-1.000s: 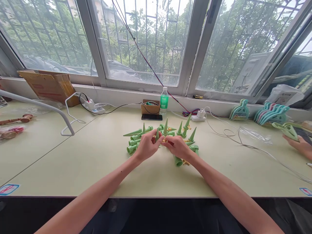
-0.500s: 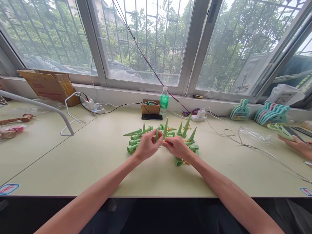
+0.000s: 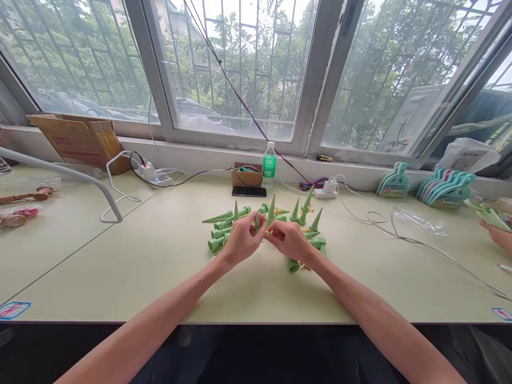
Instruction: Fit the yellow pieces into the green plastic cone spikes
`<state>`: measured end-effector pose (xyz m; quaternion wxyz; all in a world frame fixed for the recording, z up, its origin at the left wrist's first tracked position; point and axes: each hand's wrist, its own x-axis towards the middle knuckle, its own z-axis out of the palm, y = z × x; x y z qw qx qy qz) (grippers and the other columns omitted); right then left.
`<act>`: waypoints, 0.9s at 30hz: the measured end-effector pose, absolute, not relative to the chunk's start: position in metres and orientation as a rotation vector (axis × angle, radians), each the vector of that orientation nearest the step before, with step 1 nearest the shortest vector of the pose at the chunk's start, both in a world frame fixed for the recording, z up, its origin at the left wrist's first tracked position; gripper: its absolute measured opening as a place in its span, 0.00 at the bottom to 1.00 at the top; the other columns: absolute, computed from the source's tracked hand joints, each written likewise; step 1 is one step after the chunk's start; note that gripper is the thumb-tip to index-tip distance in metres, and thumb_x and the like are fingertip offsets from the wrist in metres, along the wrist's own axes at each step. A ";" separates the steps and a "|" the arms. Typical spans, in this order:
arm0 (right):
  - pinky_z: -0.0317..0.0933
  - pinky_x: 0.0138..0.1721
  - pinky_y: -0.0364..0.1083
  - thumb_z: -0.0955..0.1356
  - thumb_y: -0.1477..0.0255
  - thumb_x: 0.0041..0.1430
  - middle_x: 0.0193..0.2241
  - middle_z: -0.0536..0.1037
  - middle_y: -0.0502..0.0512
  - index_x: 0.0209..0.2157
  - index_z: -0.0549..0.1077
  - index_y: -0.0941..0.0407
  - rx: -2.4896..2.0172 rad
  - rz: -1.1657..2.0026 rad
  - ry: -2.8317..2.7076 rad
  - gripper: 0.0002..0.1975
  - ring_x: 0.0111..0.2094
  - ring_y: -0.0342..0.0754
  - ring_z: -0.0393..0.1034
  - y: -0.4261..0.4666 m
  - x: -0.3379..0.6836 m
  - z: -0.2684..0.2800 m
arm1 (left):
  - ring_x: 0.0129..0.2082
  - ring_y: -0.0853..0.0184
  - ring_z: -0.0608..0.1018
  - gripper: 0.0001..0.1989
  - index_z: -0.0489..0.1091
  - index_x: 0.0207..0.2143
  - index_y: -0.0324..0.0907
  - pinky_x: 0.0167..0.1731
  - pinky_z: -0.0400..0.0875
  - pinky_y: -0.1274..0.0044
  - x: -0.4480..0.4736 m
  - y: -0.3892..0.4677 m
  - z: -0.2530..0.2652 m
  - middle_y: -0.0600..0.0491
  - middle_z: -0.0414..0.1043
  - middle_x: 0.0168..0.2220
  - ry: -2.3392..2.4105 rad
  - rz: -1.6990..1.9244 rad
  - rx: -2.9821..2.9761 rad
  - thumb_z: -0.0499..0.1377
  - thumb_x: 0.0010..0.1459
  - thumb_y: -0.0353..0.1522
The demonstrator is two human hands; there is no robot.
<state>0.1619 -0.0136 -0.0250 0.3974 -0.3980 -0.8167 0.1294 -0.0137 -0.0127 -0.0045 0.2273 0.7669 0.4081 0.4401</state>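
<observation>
My left hand is closed around a green plastic watering spike, its tip pointing up between thumb and fingers. My right hand pinches a small yellow valve piece against the side of that spike. Fingers cover the spike's lower part. Around both hands lie several more green spikes; one upright spike with a yellow valve stands behind my right hand. Green tube parts rest left of my left hand, and an open tube end shows beneath my right wrist.
A black phone, a small cardboard box and a water bottle stand behind the parts. White cables cross the right side. A co-worker's hand holds a green item at far right. A white curved bar reaches in from the left.
My right hand's fingers have shifted slightly at the yellow valve piece. My left hand stays almost still. At far right, the co-worker's hand with the green item has moved right.
</observation>
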 end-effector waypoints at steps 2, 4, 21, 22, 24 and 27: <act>0.50 0.24 0.40 0.67 0.63 0.60 0.17 0.60 0.43 0.26 0.65 0.56 -1.022 0.333 -2.062 0.13 0.20 0.39 0.49 -0.014 0.162 -0.025 | 0.16 0.76 0.59 0.05 0.64 0.33 0.42 0.18 0.55 0.81 -0.013 -0.013 -0.004 0.60 0.61 0.21 1.132 1.216 2.120 0.55 0.59 0.34; 0.49 0.24 0.40 0.67 0.63 0.60 0.17 0.59 0.43 0.25 0.63 0.55 -1.024 0.336 -2.060 0.14 0.20 0.39 0.48 -0.014 0.161 -0.025 | 0.16 0.76 0.58 0.05 0.63 0.32 0.43 0.18 0.54 0.81 -0.013 -0.013 -0.004 0.60 0.60 0.20 1.135 1.223 2.129 0.55 0.58 0.34; 0.48 0.24 0.41 0.66 0.64 0.61 0.16 0.58 0.43 0.23 0.58 0.54 -1.012 0.327 -2.082 0.17 0.20 0.40 0.46 -0.013 0.160 -0.025 | 0.17 0.76 0.58 0.04 0.63 0.31 0.42 0.19 0.56 0.81 -0.012 -0.014 -0.003 0.59 0.62 0.22 1.114 1.248 2.201 0.54 0.58 0.32; 0.48 0.23 0.41 0.66 0.64 0.61 0.16 0.58 0.43 0.23 0.58 0.54 -1.010 0.325 -2.082 0.17 0.20 0.40 0.46 -0.013 0.161 -0.025 | 0.17 0.76 0.58 0.03 0.63 0.31 0.42 0.19 0.57 0.81 -0.012 -0.014 -0.003 0.59 0.62 0.23 1.113 1.248 2.204 0.54 0.58 0.32; 0.47 0.23 0.41 0.66 0.64 0.61 0.16 0.58 0.43 0.22 0.58 0.54 -1.006 0.324 -2.084 0.17 0.20 0.40 0.46 -0.012 0.161 -0.026 | 0.17 0.76 0.58 0.03 0.64 0.32 0.42 0.19 0.57 0.81 -0.012 -0.014 -0.003 0.59 0.62 0.23 1.111 1.249 2.207 0.54 0.58 0.32; 0.48 0.23 0.41 0.65 0.63 0.61 0.16 0.58 0.43 0.22 0.58 0.54 -1.001 0.326 -2.087 0.17 0.20 0.40 0.46 -0.012 0.161 -0.027 | 0.17 0.76 0.58 0.03 0.64 0.33 0.42 0.20 0.58 0.81 -0.013 -0.014 -0.004 0.59 0.63 0.23 1.106 1.247 2.211 0.54 0.58 0.32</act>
